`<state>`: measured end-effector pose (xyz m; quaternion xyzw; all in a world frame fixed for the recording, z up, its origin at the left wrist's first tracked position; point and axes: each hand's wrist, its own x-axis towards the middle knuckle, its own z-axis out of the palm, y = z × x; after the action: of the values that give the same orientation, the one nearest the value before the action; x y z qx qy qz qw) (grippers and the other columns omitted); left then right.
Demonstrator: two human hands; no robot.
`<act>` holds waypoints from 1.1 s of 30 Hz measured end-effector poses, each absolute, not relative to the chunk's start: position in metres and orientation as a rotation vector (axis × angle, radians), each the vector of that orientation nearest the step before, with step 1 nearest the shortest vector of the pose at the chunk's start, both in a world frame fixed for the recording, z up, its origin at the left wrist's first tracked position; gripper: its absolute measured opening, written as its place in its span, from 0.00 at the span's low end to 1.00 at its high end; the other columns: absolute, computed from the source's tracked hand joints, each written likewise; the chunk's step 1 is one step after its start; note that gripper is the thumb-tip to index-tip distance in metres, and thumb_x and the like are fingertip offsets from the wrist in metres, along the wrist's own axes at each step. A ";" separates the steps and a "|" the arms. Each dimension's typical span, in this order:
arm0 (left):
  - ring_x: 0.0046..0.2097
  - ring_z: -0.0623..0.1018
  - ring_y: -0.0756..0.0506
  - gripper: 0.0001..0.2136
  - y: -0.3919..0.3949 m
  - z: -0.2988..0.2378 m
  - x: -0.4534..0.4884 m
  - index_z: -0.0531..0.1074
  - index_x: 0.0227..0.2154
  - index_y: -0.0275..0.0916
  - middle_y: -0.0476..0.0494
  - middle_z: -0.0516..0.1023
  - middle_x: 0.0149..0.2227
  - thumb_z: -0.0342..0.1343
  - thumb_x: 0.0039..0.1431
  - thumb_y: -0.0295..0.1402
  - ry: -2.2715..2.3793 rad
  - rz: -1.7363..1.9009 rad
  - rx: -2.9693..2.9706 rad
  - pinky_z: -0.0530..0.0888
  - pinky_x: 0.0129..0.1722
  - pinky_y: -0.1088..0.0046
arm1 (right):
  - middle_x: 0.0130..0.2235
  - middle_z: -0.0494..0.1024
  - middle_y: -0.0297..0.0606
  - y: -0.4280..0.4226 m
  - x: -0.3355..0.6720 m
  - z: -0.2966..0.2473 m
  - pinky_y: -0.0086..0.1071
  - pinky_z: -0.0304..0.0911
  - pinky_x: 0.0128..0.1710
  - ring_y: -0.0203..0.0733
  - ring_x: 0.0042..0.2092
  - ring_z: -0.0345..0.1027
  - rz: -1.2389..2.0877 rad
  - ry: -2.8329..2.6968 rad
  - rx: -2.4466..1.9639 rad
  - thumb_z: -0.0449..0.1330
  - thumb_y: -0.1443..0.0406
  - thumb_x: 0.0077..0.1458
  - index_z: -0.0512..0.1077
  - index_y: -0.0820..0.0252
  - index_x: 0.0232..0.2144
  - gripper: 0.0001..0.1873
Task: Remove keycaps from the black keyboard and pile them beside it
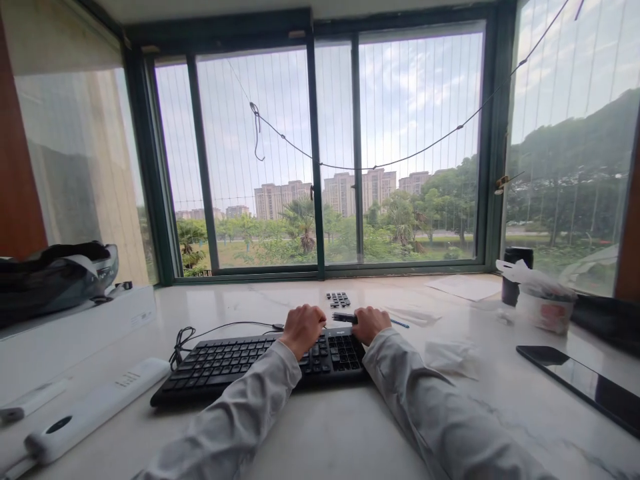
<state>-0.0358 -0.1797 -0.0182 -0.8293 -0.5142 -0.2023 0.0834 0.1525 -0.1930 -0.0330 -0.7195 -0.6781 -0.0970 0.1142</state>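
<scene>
A black keyboard [220,363] lies on the white tabletop, and its number pad [345,352] at the right end shows bare sockets where keycaps are off. My right hand [371,325] is closed at the keyboard's upper right corner around a small dark tool [345,318] with a brush-like end pointing left. Just left of that end, my left hand [303,329] is closed above the keyboard, fingertips pinched together; whatever they may hold is hidden. Several loose black keycaps [339,299] lie in rows behind the keyboard. A thin blue stick [400,323] shows right of my right hand.
A white power strip [100,407] lies at left, near a white box [125,313] bearing a dark bag. The keyboard cable [183,347] is coiled behind the keyboard. At right are a crumpled clear wrapper [453,357], a black phone [590,383] and a bagged tub [545,307].
</scene>
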 end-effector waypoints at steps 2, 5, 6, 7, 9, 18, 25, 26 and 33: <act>0.43 0.77 0.40 0.11 -0.183 -0.024 -0.038 0.79 0.37 0.48 0.41 0.80 0.39 0.51 0.59 0.39 -1.537 -0.610 -2.460 0.69 0.41 0.66 | 0.39 0.78 0.47 -0.194 0.153 -0.032 0.39 0.60 0.38 0.51 0.41 0.72 -0.299 -1.974 -2.096 0.53 0.64 0.51 0.75 0.58 0.37 0.14; 0.44 0.77 0.40 0.13 -0.187 -0.030 -0.037 0.78 0.39 0.49 0.40 0.80 0.39 0.49 0.60 0.39 -1.455 -0.580 -2.526 0.69 0.42 0.65 | 0.38 0.78 0.45 -0.196 0.153 -0.030 0.39 0.60 0.36 0.51 0.40 0.72 -0.337 -1.930 -2.070 0.51 0.64 0.53 0.75 0.57 0.36 0.13; 0.44 0.77 0.40 0.13 -0.189 -0.031 -0.036 0.78 0.39 0.49 0.39 0.80 0.38 0.48 0.61 0.40 -1.418 -0.571 -2.552 0.69 0.42 0.65 | 0.37 0.78 0.45 -0.197 0.152 -0.030 0.38 0.59 0.36 0.51 0.39 0.72 -0.350 -1.910 -2.062 0.50 0.63 0.54 0.75 0.56 0.35 0.14; 0.43 0.77 0.40 0.13 -0.191 -0.032 -0.035 0.78 0.39 0.49 0.39 0.80 0.38 0.48 0.61 0.40 -1.388 -0.566 -2.574 0.69 0.42 0.65 | 0.37 0.78 0.45 -0.197 0.152 -0.030 0.38 0.59 0.36 0.51 0.39 0.72 -0.359 -1.890 -2.055 0.49 0.63 0.54 0.75 0.56 0.35 0.14; 0.43 0.77 0.40 0.14 -0.195 -0.032 -0.034 0.78 0.39 0.48 0.38 0.80 0.37 0.48 0.61 0.41 -1.348 -0.563 -2.608 0.70 0.41 0.64 | 0.36 0.78 0.44 -0.197 0.151 -0.030 0.38 0.58 0.36 0.50 0.39 0.72 -0.368 -1.850 -2.041 0.49 0.63 0.55 0.75 0.55 0.35 0.14; 0.41 0.78 0.41 0.15 -0.200 -0.024 -0.041 0.79 0.38 0.45 0.40 0.80 0.37 0.47 0.60 0.40 -1.313 -0.571 -2.621 0.71 0.41 0.65 | 0.26 0.75 0.38 -0.187 0.149 -0.035 0.32 0.54 0.31 0.43 0.31 0.67 -0.046 -1.485 -1.589 0.52 0.53 0.55 0.74 0.55 0.25 0.17; 0.42 0.78 0.42 0.12 -0.196 -0.028 -0.044 0.79 0.37 0.49 0.44 0.81 0.37 0.52 0.57 0.41 -1.367 -0.696 -2.665 0.70 0.42 0.66 | 0.14 0.54 0.26 -0.185 0.131 -0.035 0.30 0.43 0.18 0.31 0.18 0.45 0.726 -1.036 -0.935 0.61 0.52 0.47 0.67 0.58 0.21 0.17; 0.42 0.77 0.42 0.12 -0.196 -0.028 -0.044 0.79 0.37 0.49 0.46 0.81 0.37 0.52 0.57 0.42 -1.378 -0.722 -2.677 0.70 0.42 0.67 | 0.14 0.52 0.25 -0.186 0.128 -0.035 0.29 0.42 0.18 0.30 0.17 0.43 0.799 -0.997 -0.872 0.62 0.53 0.46 0.66 0.59 0.21 0.16; 0.42 0.77 0.45 0.12 -0.196 -0.021 -0.046 0.80 0.36 0.48 0.48 0.81 0.38 0.54 0.54 0.43 -1.457 -0.801 -2.846 0.69 0.43 0.71 | 0.14 0.47 0.20 -0.193 0.111 -0.034 0.26 0.41 0.16 0.27 0.16 0.38 1.106 -0.832 -0.697 0.64 0.56 0.44 0.63 0.59 0.22 0.16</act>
<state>-0.0463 -0.1961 -0.0213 -0.8609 -0.4407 -0.2422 -0.0773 0.1106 -0.1933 -0.0343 -0.3146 -0.3758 0.4993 0.7145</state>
